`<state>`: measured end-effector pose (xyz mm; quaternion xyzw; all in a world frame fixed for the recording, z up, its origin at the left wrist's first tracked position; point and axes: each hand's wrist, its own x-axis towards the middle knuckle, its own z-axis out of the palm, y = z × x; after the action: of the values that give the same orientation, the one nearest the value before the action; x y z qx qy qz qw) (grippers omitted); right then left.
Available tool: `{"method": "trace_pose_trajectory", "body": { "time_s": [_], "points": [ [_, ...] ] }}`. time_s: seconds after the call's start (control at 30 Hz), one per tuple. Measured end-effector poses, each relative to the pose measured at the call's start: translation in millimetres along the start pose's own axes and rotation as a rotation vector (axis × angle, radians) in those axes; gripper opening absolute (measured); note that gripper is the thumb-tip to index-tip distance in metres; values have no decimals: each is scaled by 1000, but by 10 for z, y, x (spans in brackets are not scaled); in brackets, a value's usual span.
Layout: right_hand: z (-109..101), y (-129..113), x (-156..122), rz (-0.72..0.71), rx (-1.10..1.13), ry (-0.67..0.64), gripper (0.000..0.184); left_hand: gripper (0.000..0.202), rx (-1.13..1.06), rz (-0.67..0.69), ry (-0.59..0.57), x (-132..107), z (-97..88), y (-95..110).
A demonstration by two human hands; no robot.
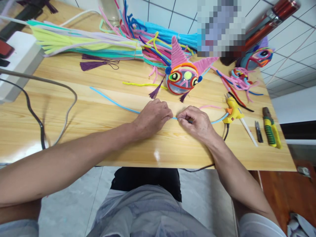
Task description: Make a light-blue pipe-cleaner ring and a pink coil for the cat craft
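grey shirt (148, 214) nearest; left hand (153, 118) curled, right hand (196, 122) pinching, both gripping blue pipe cleaner (128, 109).

A white power strip (26, 57) sits left. Pliers (270, 130) lie over on the right, a red flask (265, 27) beyond.

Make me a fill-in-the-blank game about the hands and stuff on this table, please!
The left hand and right hand hold a thin strand coloured ____.
The round figure has two tall pointed ears coloured ____.
The body of the glue gun is mostly ____.
In the picture, the pliers lie to the ____ of the glue gun.
Missing words: blue; pink; yellow; right.
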<state>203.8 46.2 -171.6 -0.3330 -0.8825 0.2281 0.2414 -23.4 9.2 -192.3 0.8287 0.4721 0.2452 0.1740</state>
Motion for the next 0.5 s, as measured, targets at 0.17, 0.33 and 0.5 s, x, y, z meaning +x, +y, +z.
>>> {"method": "trace_pose_trajectory", "body": {
  "time_s": [0.17, 0.33, 0.5],
  "points": [
    [8, 2, 4, -4, -2, -2, 14, 29, 6, -7, -14, 8, -19, 12],
    [11, -4, 5, 11, -1, -2, 13, 27, 4, -13, -29, 12, -27, 15],
    [6, -19, 9, 20, 5, -2, 13, 21, -17, -1, 10, -1, -3, -5]
  ]
}}
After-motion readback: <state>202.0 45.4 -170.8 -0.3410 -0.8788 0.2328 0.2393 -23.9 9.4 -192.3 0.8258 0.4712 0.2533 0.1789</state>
